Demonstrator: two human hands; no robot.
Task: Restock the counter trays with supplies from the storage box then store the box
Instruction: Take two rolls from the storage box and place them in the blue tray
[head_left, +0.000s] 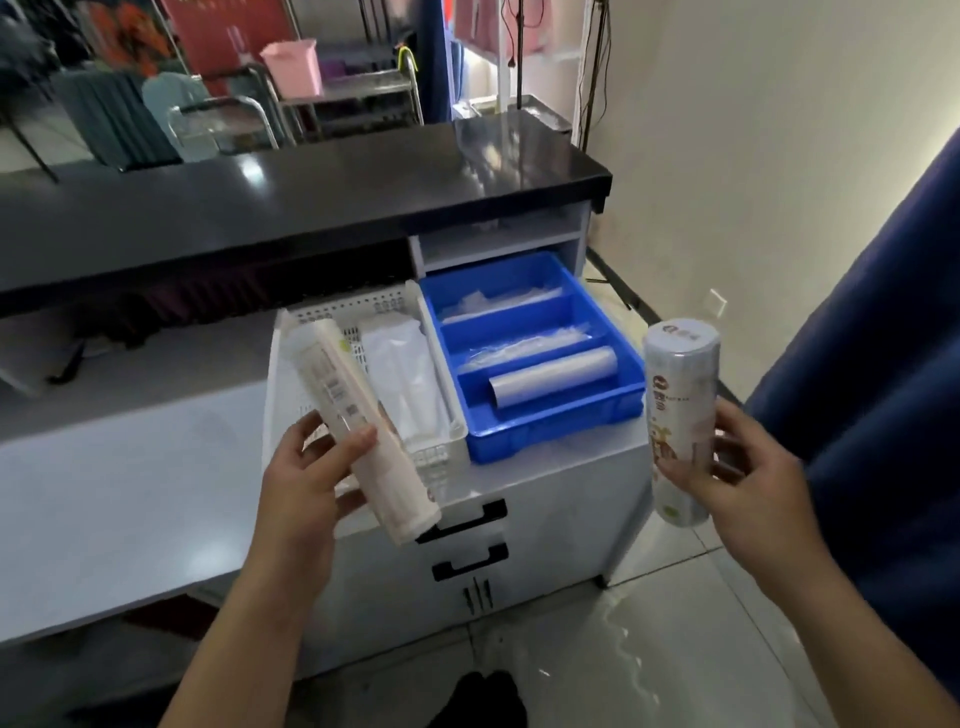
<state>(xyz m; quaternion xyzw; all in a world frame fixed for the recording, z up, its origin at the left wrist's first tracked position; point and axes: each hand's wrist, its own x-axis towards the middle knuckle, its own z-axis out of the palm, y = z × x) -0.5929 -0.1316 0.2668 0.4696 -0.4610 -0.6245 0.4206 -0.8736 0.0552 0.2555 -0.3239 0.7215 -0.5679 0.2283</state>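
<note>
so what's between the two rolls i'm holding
Head view: the blue tray and part of the white basket lie between the long roll and the printed roll.

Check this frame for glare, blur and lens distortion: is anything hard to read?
Head view: bright glare patches sit on the black countertop and the floor tiles. Head view: the background racks are soft, and print on the roll in the right hand is too blurred to read. Head view: wide-angle bending curves the countertop edge; the blue tray reads clearly.
</note>
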